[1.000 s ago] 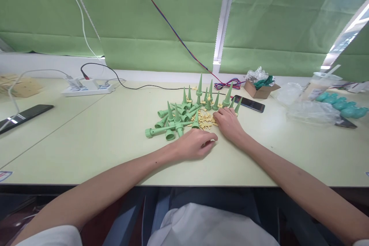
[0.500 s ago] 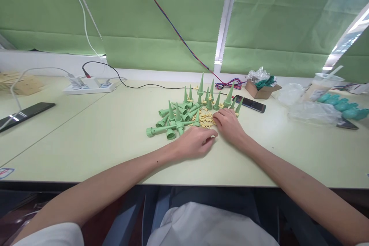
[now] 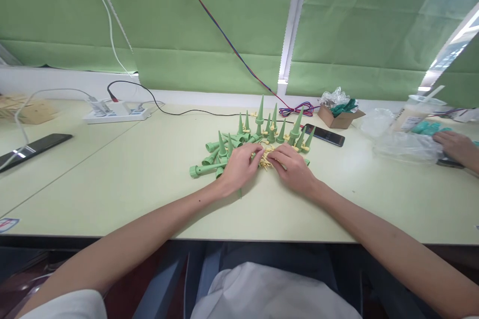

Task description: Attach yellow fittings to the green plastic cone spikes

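Observation:
A heap of green plastic cones (image 3: 258,132), some upright and some lying down, sits mid-table with several small yellow pieces (image 3: 266,152) scattered among them. My left hand (image 3: 237,165) is closed round a green cone whose tip (image 3: 240,193) pokes out below the palm. My right hand (image 3: 294,167) is right beside it, fingers pinched on a small yellow piece at the cone's wide end. Both hands rest at the near edge of the heap, fingertips almost touching.
A black phone (image 3: 325,135) lies right of the heap, a small cardboard box (image 3: 339,117) behind it. Clear plastic bags (image 3: 406,144) and teal parts lie far right, where another person's hand (image 3: 454,147) rests. A power strip (image 3: 114,113), cables and another phone (image 3: 32,145) are at left.
My left hand has moved up from the bare table to the heap and now grips a cone. My right hand has drawn in to meet it. Another person's hand has appeared at far right.

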